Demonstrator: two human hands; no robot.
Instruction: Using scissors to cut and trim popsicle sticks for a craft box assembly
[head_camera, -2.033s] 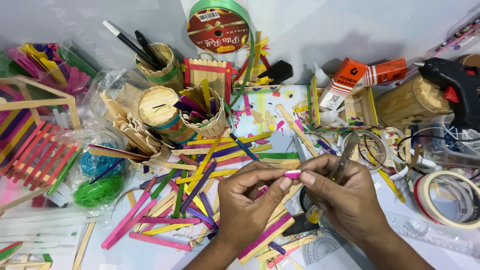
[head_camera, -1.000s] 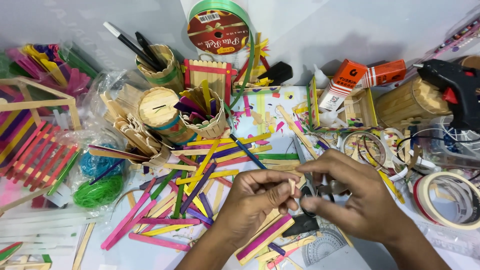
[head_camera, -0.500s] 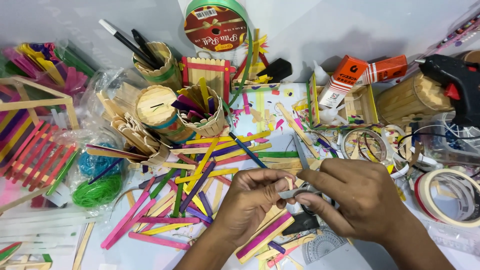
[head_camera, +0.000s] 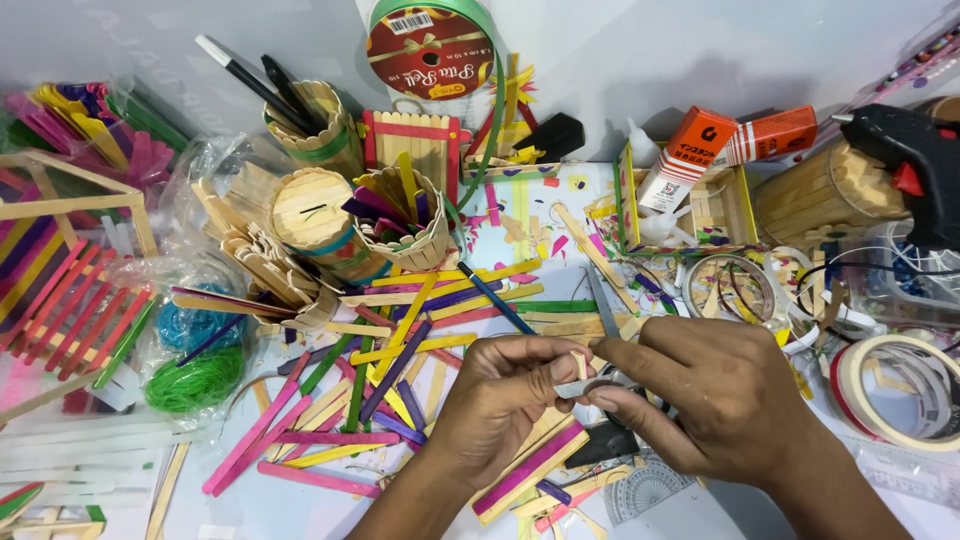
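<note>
My left hand (head_camera: 500, 400) pinches a short piece of plain wooden craft stick (head_camera: 578, 364) upright between thumb and fingers. My right hand (head_camera: 705, 395) meets it from the right and grips a small metal cutter (head_camera: 585, 385), its jaws at the base of the stick piece. A pile of coloured craft sticks (head_camera: 400, 350) lies on the table just left of both hands. Beneath my left hand rests a flat panel of glued pink, purple and yellow sticks (head_camera: 525, 470).
Stick-built cups (head_camera: 405, 215) hold more sticks and pens at the back. A ribbon spool (head_camera: 432, 45), a black glue gun (head_camera: 910, 150), an orange glue box (head_camera: 690, 150), tape rolls (head_camera: 900, 385) and a stick frame (head_camera: 60, 290) surround the work area.
A pink stick held level between both hands two seconds ago is gone. My hands have closed together around a short plain stick piece, with the cutter now at it.
</note>
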